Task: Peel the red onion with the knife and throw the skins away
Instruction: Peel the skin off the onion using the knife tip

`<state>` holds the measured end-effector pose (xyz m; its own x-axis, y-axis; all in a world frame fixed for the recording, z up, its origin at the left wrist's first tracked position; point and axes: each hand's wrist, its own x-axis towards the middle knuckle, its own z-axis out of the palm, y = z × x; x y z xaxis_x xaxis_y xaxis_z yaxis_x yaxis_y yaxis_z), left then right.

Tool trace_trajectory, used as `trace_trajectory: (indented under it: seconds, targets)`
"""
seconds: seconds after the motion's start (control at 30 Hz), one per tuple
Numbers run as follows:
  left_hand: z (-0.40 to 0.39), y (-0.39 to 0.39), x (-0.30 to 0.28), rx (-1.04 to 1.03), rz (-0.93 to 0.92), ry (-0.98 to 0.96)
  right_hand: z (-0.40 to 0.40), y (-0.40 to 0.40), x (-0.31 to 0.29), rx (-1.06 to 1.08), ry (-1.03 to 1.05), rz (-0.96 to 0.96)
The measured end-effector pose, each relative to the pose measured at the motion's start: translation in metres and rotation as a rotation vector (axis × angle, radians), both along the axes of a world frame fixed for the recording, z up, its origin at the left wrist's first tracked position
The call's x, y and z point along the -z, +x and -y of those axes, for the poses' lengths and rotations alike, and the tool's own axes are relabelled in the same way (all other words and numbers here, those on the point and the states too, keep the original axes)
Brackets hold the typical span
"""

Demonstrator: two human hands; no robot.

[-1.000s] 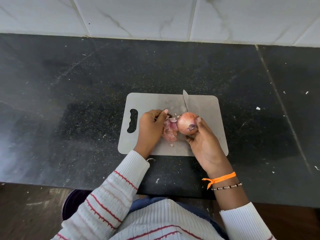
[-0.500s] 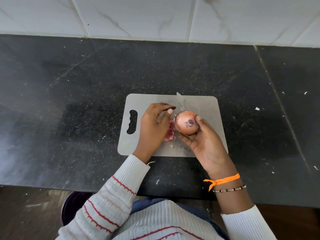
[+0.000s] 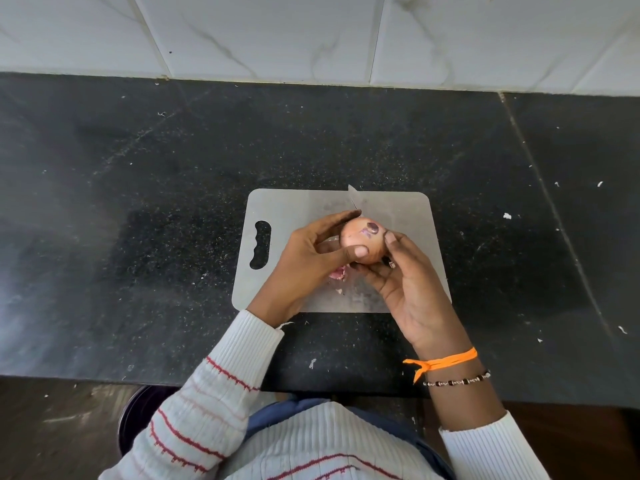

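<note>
Red onion gripped between left hand and right hand, above cutting board

Black speckled stone countertop was pretty grubby, little white flecks scattered all over it. A grey cutting board sat flat on it, near the front edge.

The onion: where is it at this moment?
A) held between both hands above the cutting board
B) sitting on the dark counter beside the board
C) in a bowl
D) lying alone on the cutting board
A: the onion is gripped by the left hand and the right hand over the cutting board, with loose skins lying beneath it.
</note>
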<state>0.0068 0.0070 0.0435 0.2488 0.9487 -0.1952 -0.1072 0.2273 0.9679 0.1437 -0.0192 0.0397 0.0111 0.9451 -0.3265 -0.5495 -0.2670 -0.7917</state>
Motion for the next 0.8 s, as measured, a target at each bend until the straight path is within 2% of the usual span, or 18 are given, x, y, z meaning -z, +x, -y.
trace_trajectory:
  seconds: [0.2, 0.37, 0.57, 0.8]
  targets:
    - [0.0048, 0.0006, -0.0059, -0.076, -0.067, 0.091, 0.0017, -0.0001, 0.0026, -0.048, 0.060, 0.159]
    - [0.0032, -0.0025, -0.0066, -0.163, -0.177, 0.116, 0.0047, 0.0000, 0.0034, -0.081, 0.110, 0.161]
    - [0.0058, -0.0047, -0.0084, -0.219, -0.387, 0.290, 0.0072, 0.0008, 0.0059, -0.071, 0.147, 0.235]
    - [0.0080, -0.0082, -0.0063, -0.232, -0.455, 0.343, 0.0094, -0.0019, 0.0099, -0.064, 0.163, 0.301]
